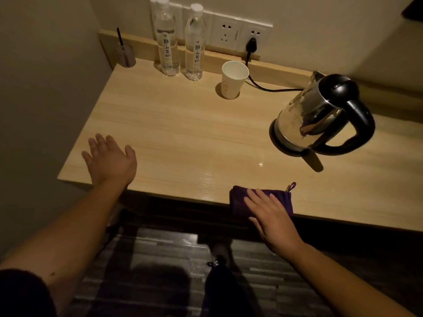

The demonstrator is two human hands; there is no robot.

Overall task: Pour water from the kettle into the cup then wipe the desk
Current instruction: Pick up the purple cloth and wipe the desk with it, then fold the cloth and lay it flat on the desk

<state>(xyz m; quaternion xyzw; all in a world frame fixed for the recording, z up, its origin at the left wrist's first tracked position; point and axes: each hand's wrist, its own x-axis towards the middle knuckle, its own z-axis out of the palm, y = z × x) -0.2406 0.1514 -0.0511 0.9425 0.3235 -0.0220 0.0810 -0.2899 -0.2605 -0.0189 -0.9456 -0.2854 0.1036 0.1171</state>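
Note:
A steel kettle (318,115) with a black lid and handle stands on its base at the right of the wooden desk (183,133). A white paper cup (233,80) stands upright near the back wall, left of the kettle. A folded purple cloth (238,202) lies at the desk's front edge. My right hand (270,216) rests flat on the cloth with fingers spread. My left hand (109,159) hovers open over the desk's front left corner, holding nothing.
Two clear water bottles (166,42) (194,44) stand at the back by the wall sockets (238,30). The kettle's black cord (258,84) runs behind the cup to a plug. A small holder with a stick (124,53) sits at the back left corner.

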